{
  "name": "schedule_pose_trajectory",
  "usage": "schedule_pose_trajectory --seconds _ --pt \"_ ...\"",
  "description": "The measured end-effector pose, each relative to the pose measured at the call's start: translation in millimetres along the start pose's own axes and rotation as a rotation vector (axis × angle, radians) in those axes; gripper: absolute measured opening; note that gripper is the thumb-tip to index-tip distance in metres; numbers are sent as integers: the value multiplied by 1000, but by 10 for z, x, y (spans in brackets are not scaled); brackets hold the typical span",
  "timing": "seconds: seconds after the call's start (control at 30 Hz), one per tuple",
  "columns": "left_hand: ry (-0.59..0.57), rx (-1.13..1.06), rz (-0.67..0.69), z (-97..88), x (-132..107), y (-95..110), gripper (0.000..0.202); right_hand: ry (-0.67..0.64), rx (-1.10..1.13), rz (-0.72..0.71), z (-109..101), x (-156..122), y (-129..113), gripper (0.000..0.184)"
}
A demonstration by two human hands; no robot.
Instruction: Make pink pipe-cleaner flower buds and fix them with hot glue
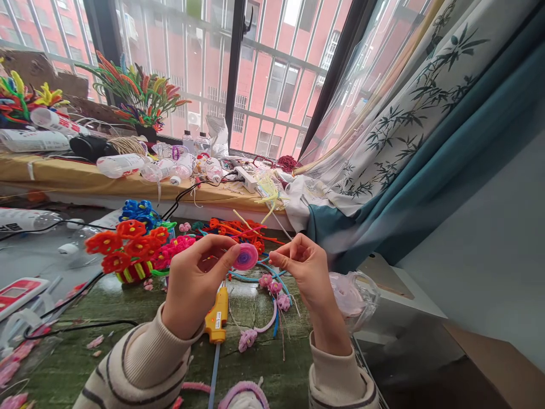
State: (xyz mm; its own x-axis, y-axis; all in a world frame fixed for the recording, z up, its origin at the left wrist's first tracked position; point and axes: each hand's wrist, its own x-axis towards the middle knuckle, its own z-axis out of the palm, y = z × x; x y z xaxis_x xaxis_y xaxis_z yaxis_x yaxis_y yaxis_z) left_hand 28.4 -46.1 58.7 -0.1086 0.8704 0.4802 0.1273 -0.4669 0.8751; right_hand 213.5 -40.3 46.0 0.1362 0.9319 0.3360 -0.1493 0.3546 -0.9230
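A flat pink disc (246,257) with a purple centre, ringed like a coil, is pinched at its left edge by the thumb and fingers of my left hand (196,278). To its right my right hand (303,270) is closed in a pinch, apart from the disc; whatever is between those fingertips is too small to make out. Below the hands lies a yellow glue gun (218,315) with a glue stick (214,375) sticking out of its back end. Pink fluffy flowers (276,287) on stems and blue pipe cleaners (276,318) lie beneath my right hand.
Red pipe-cleaner flowers (138,244) in a striped pot and blue ones (139,213) stand at left. Orange pipe cleaners (238,230) lie behind the hands. A black cable (80,328) crosses the table. Plastic bottles (121,165) crowd the windowsill; a plastic-wrapped roll (351,295) sits at right.
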Motion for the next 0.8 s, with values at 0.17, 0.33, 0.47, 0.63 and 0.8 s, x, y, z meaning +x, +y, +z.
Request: schedule_pose_trajectory --seconds 0.17,0.33,0.47,0.63,0.8 --pt "-15 -3 -9 16 2 4 19 -2 -64 15 7 -3 -14 40" --pt "-19 -38 -30 31 -15 23 18 -103 -176 -9 68 -38 -47 29" --pt "10 -72 -33 40 -35 40 15 -110 -210 -106 166 -96 -86 21" --pt "52 -140 -25 74 -45 45 11 -66 -247 -250 287 -169 -81 9" --pt "68 -181 -20 89 -44 53 19 -15 -284 -306 329 -189 -67 14"
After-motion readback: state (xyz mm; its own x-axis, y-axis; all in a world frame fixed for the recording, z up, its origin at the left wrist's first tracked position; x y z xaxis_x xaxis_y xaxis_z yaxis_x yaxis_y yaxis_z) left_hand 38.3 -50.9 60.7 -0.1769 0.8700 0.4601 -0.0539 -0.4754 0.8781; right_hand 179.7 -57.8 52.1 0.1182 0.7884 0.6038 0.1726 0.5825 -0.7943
